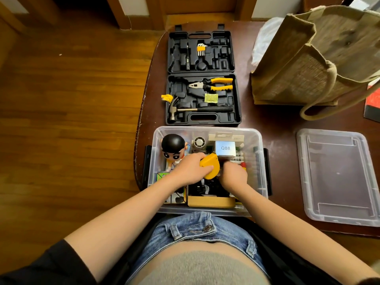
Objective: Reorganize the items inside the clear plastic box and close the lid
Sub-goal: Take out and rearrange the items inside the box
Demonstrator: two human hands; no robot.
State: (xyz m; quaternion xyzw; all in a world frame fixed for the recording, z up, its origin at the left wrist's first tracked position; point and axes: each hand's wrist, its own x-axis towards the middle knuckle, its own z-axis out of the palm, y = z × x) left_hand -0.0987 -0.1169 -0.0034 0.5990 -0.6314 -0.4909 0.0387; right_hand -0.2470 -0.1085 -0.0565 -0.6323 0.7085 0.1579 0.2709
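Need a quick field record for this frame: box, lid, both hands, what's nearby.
box: clear plastic box at the near table edge, open, full of items
lid: clear lid off, lying flat on the table to the box's right
left hand: left hand inside the box, grips yellow tape measure
right hand: right hand inside the box, fingers curled down among items; what it holds is hidden
figurine: black-haired figurine in the box's far-left corner
nearby: open black tool case beyond the box; burlap bag far right
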